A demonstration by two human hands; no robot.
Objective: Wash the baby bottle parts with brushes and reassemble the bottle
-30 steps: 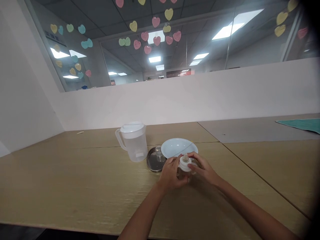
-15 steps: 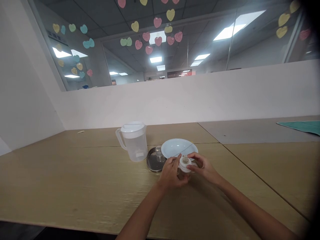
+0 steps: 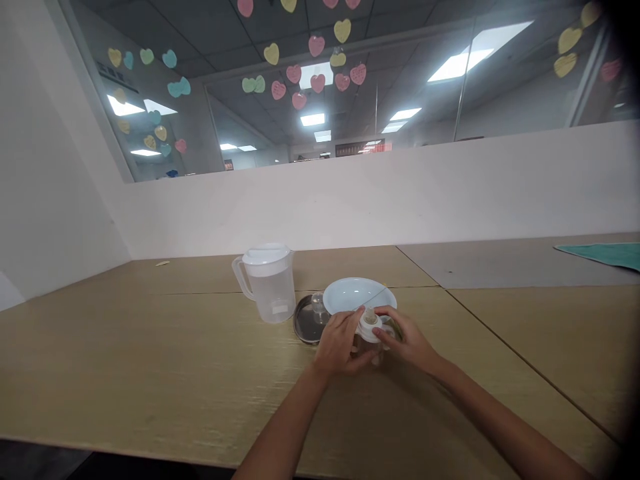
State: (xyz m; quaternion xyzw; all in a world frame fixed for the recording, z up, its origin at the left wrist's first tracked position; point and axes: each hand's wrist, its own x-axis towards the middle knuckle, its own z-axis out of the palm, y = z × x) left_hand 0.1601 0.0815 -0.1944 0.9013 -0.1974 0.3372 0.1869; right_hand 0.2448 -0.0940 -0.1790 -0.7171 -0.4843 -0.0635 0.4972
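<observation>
The baby bottle (image 3: 369, 337) stands with its long axis nearly upright, the translucent nipple (image 3: 370, 314) pointing up, over the bench (image 3: 175, 360) and just before the pale, glossy bowl (image 3: 353, 295). Both hands are clamped on it: the left hand (image 3: 339, 345) wraps the side of the body, and the right hand (image 3: 409, 340) grips with its fingers at the smooth white collar (image 3: 369, 329). A round metal tray (image 3: 303, 327) holds a clear, domed cap (image 3: 319, 307); beside it is a frosted plastic pitcher (image 3: 271, 287). Fingers hide much of the bottle body, and whether its base touches the bench, I cannot tell.
</observation>
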